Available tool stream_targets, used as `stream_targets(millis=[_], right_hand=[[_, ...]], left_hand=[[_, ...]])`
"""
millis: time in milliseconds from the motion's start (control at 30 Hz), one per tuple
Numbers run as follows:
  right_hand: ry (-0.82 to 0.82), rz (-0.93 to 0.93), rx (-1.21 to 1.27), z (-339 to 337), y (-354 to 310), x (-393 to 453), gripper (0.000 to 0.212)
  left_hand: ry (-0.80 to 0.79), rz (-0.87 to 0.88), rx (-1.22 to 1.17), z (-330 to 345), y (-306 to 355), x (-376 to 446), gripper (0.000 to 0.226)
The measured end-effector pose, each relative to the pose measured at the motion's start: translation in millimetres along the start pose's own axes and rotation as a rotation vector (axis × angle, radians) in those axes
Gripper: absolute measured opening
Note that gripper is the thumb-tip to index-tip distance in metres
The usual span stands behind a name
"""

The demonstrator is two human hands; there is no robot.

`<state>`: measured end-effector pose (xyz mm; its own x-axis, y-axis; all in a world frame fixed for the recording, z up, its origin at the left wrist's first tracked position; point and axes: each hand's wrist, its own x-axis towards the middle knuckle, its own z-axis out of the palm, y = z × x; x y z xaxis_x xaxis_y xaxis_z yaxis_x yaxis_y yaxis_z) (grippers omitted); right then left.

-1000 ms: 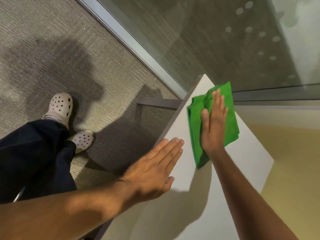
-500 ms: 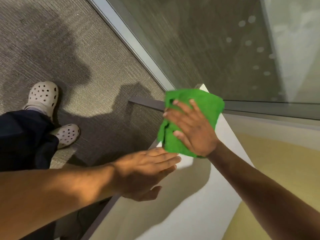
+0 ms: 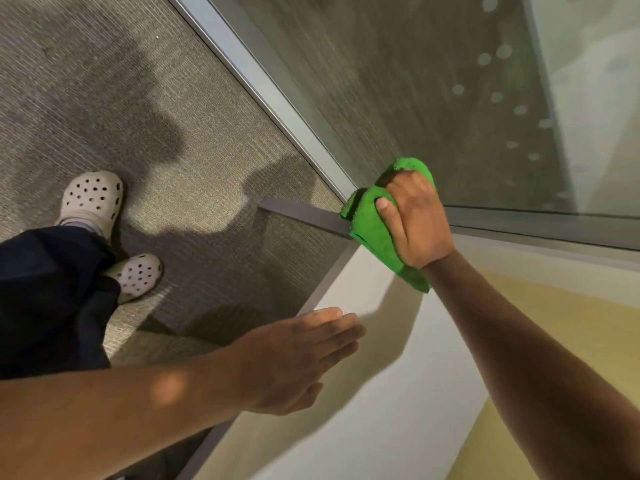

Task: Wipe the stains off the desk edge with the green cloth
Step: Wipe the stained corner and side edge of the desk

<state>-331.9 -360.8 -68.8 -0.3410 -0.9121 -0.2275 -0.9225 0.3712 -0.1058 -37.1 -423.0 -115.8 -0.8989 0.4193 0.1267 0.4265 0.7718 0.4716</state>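
Observation:
My right hand (image 3: 417, 220) grips the bunched green cloth (image 3: 372, 230) and presses it over the far corner of the white desk (image 3: 374, 393), where the desk meets the glass wall. The cloth wraps over the dark desk edge (image 3: 322, 285) at that corner and hides it there. My left hand (image 3: 298, 355) lies flat, palm down, on the desk top near the same edge, fingers together and pointing toward the cloth. No stains are visible on the exposed edge.
A glass wall with a metal frame (image 3: 263, 88) runs diagonally behind the desk corner. Grey carpet (image 3: 138, 116) lies to the left, with my feet in pale clogs (image 3: 91, 199). A dark bar (image 3: 301, 213) sticks out under the corner. A yellow surface (image 3: 571, 323) borders the desk on the right.
My right hand went from flat on the spread cloth to gripping it bunched, and moved it out to the desk's far corner. My left hand stayed flat on the desk.

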Motion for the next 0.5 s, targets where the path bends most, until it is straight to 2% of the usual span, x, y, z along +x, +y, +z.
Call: stream_targets(millis=[33, 100, 200, 300, 400, 500], right_hand=[[0.029, 0.021, -0.004, 4, -9, -7, 0.059], [0.022, -0.067, -0.056, 17, -31, -32, 0.052], [-0.079, -0.275, -0.085, 27, -49, -60, 0.064], [-0.066, -0.352, -0.11, 23, -31, -49, 0.073], [0.017, -0.176, -0.08, 15, 0, -25, 0.078], [0.119, 0.262, 0.091, 15, 5, -13, 0.065]], left_hand=[[-0.002, -0.003, 0.001, -2, 0, 0, 0.078], [-0.003, -0.017, 0.001, -6, -2, -1, 0.078], [-0.011, -0.033, -0.01, -11, -3, -2, 0.078], [-0.061, -0.036, -0.03, -10, 0, -3, 0.083], [-0.08, -0.03, -0.064, -9, 1, -2, 0.089], [-0.099, -0.047, -0.068, -10, 0, -2, 0.093]])
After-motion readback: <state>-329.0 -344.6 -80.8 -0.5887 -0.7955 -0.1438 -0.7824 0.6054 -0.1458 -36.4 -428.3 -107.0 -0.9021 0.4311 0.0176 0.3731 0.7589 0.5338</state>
